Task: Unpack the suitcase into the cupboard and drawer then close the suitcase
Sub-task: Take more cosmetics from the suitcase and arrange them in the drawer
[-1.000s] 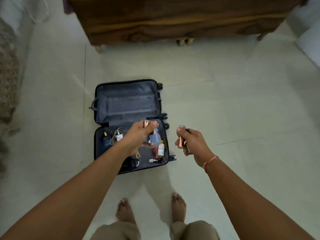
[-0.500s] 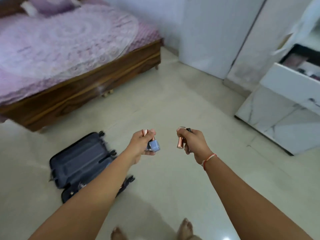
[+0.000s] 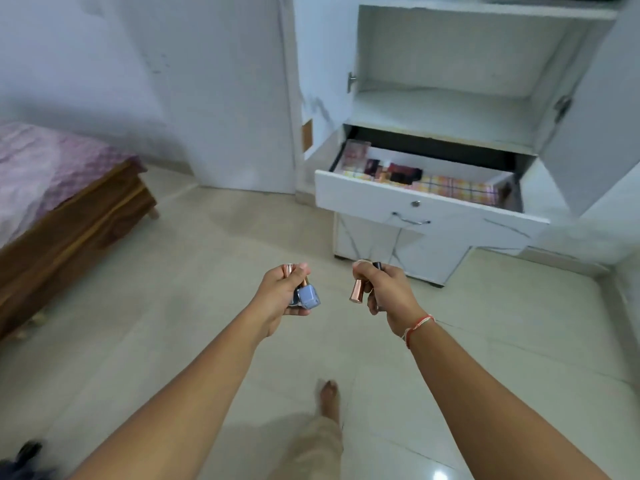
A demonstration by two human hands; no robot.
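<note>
My left hand (image 3: 282,294) grips a pale blue nail polish bottle (image 3: 308,296) together with other small bottles with rose-gold caps. My right hand (image 3: 388,294) holds a rose-gold capped tube (image 3: 357,291) and a dark item. Both hands are held out over the floor, short of the white cupboard (image 3: 446,109). Its doors stand open and its shelf is bare. Below it an open drawer (image 3: 415,206) holds several cosmetic boxes on a checked liner. Only a dark corner of the suitcase (image 3: 26,460) shows at the bottom left.
A wooden bed (image 3: 69,223) with a purple cover stands at the left. A white door (image 3: 221,91) is behind it to the right. Pale tiled floor (image 3: 194,306) lies between me and the cupboard. My bare foot (image 3: 329,398) is stepping forward.
The view has swung from the suitcase on the floor up and right to the cupboard and open drawer. Both hands keep their items in the same grips.
</note>
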